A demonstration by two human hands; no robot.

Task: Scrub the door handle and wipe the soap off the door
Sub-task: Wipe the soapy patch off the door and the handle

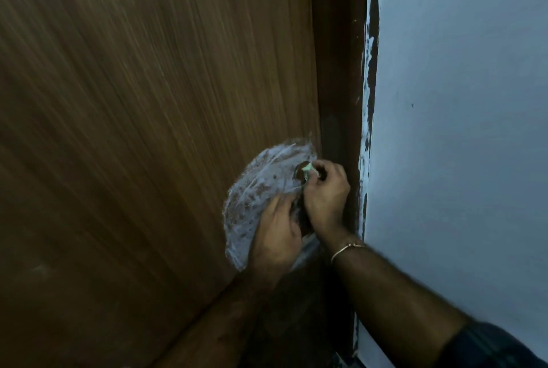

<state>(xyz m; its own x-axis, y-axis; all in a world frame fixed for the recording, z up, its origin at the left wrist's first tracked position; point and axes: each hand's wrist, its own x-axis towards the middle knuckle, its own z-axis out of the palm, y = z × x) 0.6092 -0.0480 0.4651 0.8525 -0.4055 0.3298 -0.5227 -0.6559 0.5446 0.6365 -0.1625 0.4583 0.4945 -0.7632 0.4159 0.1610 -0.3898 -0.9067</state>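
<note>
Door (133, 130): brown wood, soap patch (255, 189) near its right edge. Handle (301, 213): dark, mostly hidden between the hands. Right hand (324, 189): fingers pinching a pale green scrubber (307, 173). Left hand (275, 237): fingers straight, pressing the soapy door.

No writing, label, brand or number can be read anywhere. The small pale green thing (307, 173) beside the soap patch (261, 198) on the door (148, 130) may carry print, but it is too blurred to tell.
</note>
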